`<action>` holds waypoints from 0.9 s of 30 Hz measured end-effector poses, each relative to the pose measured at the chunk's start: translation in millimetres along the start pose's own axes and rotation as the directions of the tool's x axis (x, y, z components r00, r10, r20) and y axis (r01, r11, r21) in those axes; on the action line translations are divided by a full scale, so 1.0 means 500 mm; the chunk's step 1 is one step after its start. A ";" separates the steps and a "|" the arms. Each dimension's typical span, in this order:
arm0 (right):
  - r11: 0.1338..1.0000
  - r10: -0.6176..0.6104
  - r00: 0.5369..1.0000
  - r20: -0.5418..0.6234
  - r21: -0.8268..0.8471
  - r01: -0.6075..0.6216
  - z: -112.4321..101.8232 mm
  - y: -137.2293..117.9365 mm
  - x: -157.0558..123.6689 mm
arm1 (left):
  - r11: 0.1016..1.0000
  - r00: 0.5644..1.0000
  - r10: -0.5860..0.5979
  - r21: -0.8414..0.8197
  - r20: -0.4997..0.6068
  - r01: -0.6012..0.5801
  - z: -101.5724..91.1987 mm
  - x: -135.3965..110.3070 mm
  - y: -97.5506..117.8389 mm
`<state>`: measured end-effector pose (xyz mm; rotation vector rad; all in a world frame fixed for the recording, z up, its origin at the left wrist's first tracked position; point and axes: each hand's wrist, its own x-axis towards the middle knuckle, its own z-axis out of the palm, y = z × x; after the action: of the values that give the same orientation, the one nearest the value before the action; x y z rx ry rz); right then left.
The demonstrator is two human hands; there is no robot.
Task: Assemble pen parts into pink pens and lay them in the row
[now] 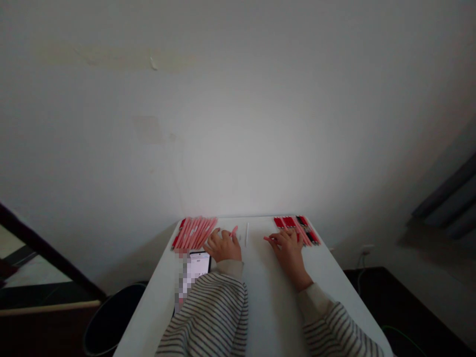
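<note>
My left hand (223,245) is closed, its thumb and fingers pinching a short pink pen piece (234,230) that points upward. Between the fingers of my right hand (288,248) is another pink pen piece (267,239), its end sticking out to the left. A thin white stick (247,234), perhaps a pen refill, lies on the table between both hands. Left of my left hand lies a row of pink pens (193,232), some with red parts. Beyond my right hand, partly hidden by it, are rows of red, pink and black pens (283,221).
The white table (260,307) stands against a plain wall (238,124). A phone (200,263) with a lit screen lies by my left forearm, partly covered by the sleeve. A dark bin (111,317) is on the floor to the left. A wall socket (368,248) is at right.
</note>
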<state>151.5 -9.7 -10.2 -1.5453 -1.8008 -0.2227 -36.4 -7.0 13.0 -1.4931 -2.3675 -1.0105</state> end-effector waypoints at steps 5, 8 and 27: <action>0.998 0.007 1.000 0.029 -0.056 -0.005 0.000 -0.008 -0.002 | 0.991 0.992 -0.033 0.131 0.119 0.017 -0.007 -0.003 0.008; 0.998 0.003 0.999 0.039 -0.066 0.000 -0.001 -0.011 -0.002 | 0.987 0.982 -0.043 0.160 0.184 0.013 -0.007 -0.006 0.010; 0.998 0.011 0.993 0.119 -0.068 -0.003 -0.003 -0.017 -0.001 | 0.994 0.974 -0.012 0.112 0.226 -0.013 -0.008 -0.007 0.011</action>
<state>144.4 -13.2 -6.9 -1.6427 -1.8975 -0.1927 -30.9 -10.3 17.0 -1.6444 -2.5276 -0.7257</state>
